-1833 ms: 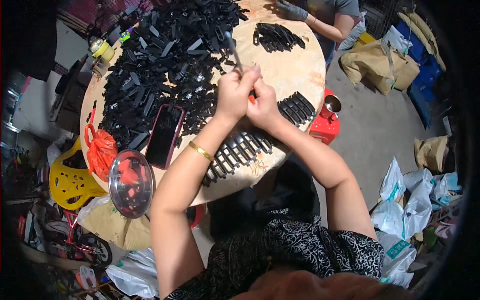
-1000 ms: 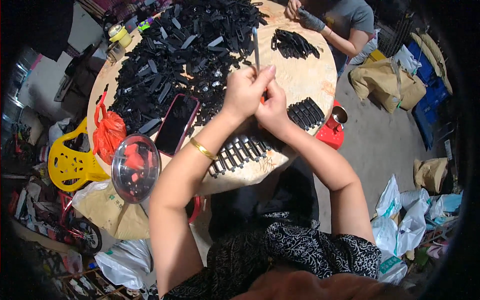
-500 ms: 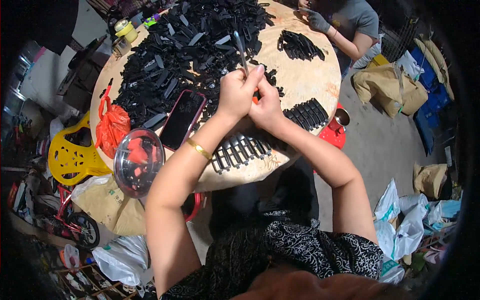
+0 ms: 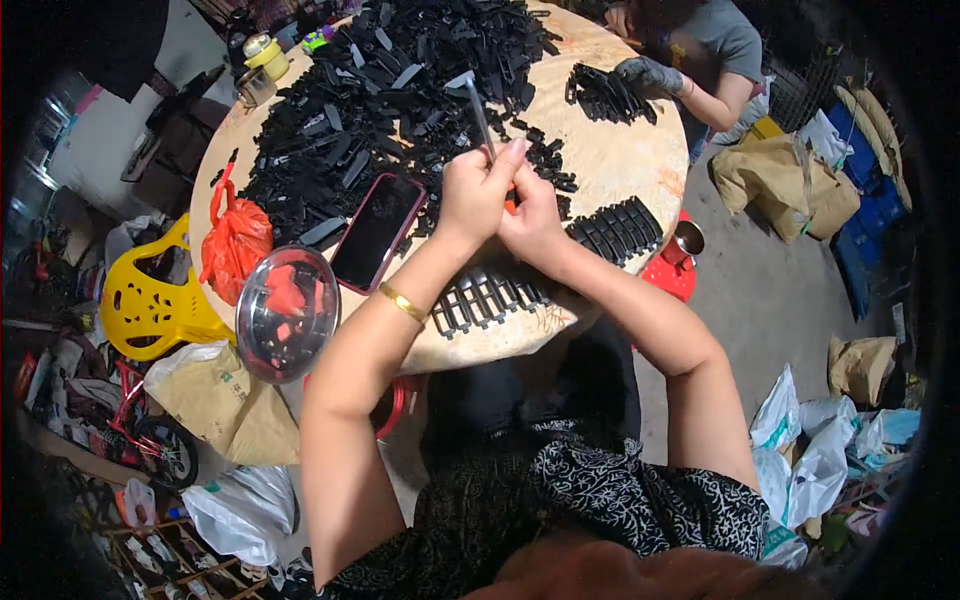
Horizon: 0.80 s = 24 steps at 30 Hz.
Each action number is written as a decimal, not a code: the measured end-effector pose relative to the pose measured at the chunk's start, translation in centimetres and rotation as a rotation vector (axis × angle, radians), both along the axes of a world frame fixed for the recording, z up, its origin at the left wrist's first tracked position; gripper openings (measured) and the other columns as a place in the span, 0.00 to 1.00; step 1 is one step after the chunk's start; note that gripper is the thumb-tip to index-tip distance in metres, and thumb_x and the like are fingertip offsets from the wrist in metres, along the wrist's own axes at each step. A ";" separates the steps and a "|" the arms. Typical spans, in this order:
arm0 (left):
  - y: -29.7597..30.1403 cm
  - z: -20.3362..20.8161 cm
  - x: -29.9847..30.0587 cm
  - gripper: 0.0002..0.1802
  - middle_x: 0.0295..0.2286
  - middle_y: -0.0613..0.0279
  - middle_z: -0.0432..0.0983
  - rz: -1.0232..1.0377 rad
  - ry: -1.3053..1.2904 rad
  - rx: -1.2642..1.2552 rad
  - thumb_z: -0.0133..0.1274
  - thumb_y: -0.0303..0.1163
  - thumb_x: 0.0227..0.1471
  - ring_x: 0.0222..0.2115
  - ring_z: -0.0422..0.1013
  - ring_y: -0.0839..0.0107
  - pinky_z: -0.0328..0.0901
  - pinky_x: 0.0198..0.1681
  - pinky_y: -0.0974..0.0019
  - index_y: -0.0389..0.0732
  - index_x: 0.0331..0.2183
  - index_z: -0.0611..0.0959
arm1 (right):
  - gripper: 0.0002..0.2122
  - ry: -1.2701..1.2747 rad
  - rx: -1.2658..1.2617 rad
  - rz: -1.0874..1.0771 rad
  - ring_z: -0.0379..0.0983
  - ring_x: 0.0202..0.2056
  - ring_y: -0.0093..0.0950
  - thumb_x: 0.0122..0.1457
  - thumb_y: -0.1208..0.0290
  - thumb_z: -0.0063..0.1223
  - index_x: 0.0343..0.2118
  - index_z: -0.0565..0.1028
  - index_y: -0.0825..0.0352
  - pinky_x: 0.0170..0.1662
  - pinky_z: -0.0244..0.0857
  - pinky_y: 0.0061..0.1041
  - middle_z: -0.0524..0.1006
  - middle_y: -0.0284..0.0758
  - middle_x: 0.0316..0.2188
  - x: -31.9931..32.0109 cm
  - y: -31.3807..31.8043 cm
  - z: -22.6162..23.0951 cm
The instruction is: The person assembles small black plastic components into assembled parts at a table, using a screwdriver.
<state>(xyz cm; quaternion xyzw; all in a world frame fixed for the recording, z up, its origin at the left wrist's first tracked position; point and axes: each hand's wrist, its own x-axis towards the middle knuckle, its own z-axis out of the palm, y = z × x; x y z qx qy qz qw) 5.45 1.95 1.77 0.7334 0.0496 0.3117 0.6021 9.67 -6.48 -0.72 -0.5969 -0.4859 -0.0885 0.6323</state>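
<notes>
My left hand (image 4: 474,195) is closed on a slim grey strip (image 4: 478,112) that sticks out past the thumb toward the far side; its exact kind is unclear. Pressed against it, my right hand (image 4: 531,217) is also closed. Between the hands a small orange patch (image 4: 511,206) shows, and the rest of that thing is hidden by fingers. Beyond them spreads a large pile of black plastic parts (image 4: 345,120). Below my wrists lies a row of black slotted pieces (image 4: 485,302), and another row (image 4: 617,231) sits right of my right hand.
On the round table (image 4: 615,160) lie a phone (image 4: 378,232), a red plastic bag (image 4: 236,245) and a clear bowl (image 4: 288,315) at the left edge. Opposite, a co-worker's gloved hand (image 4: 650,76) is at a small black heap (image 4: 605,95). A yellow chair (image 4: 150,300) stands left.
The co-worker's gloved hand has come down to the small black heap. My hands stay together around the strip, and the view has shifted slightly.
</notes>
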 end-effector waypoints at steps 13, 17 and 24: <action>-0.3 -0.3 -1.2 0.16 0.19 0.68 0.70 -0.044 -0.012 -0.021 0.47 0.36 0.53 0.20 0.63 0.83 0.60 0.24 0.77 0.34 0.22 0.78 | 0.10 0.029 0.051 -0.057 0.71 0.21 0.35 0.47 0.76 0.49 0.33 0.67 0.71 0.25 0.63 0.26 0.71 0.42 0.18 -1.3 0.5 -0.7; 1.0 0.0 -1.6 0.16 0.18 0.68 0.71 -0.004 0.018 -0.022 0.47 0.37 0.53 0.20 0.64 0.83 0.60 0.24 0.78 0.34 0.22 0.78 | 0.13 0.072 0.023 0.031 0.71 0.29 0.29 0.49 0.76 0.49 0.38 0.67 0.72 0.33 0.63 0.23 0.72 0.40 0.27 -1.9 1.3 0.5; 1.1 0.4 -1.9 0.15 0.15 0.67 0.71 -0.008 -0.046 -0.058 0.50 0.35 0.51 0.18 0.63 0.83 0.59 0.21 0.75 0.32 0.21 0.78 | 0.17 0.063 -0.026 0.013 0.74 0.29 0.30 0.48 0.76 0.49 0.44 0.66 0.70 0.31 0.67 0.24 0.74 0.42 0.27 -2.2 1.4 0.7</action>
